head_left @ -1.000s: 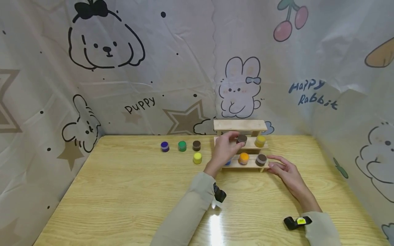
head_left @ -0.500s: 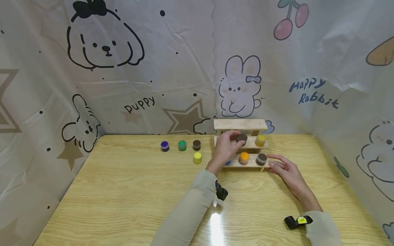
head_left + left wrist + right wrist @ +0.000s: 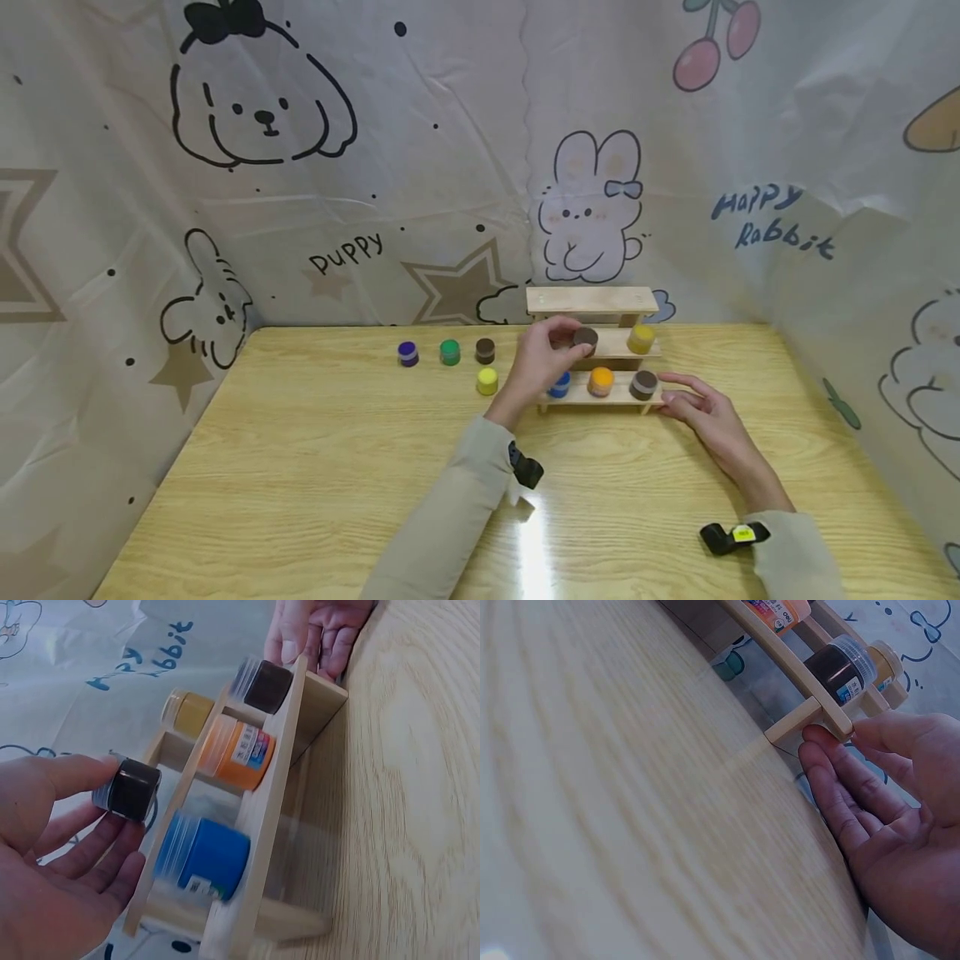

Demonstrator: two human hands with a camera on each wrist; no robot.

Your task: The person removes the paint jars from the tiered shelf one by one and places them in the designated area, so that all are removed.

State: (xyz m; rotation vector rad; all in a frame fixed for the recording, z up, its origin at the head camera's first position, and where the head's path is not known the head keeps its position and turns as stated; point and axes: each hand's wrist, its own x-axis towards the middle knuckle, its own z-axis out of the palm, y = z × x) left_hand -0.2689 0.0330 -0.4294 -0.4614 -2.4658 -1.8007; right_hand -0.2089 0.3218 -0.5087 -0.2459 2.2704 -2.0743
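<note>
My left hand (image 3: 542, 357) pinches a dark brown paint jar (image 3: 133, 789) between thumb and fingers, at the middle tier of a three-tier wooden display rack (image 3: 592, 298). The lower tier carries a blue paint jar (image 3: 202, 855), an orange paint jar (image 3: 238, 752) and another dark brown paint jar (image 3: 840, 669). On the middle tier's right end sits a yellow paint jar (image 3: 641, 338). My right hand (image 3: 703, 421) holds the right end of the lower tier, thumb and fingertips at the board's edge.
Left of the rack, more paint jars stand on the wooden table (image 3: 300, 467): purple (image 3: 408, 354), green (image 3: 450, 352), dark brown (image 3: 485, 351) and bright yellow (image 3: 487, 382). A printed cloth (image 3: 450, 183) hangs behind and along both sides.
My left hand has shifted slightly left along the middle tier with the dark brown jar, uncovering more of the blue jar. The right hand stays at the rack's end.
</note>
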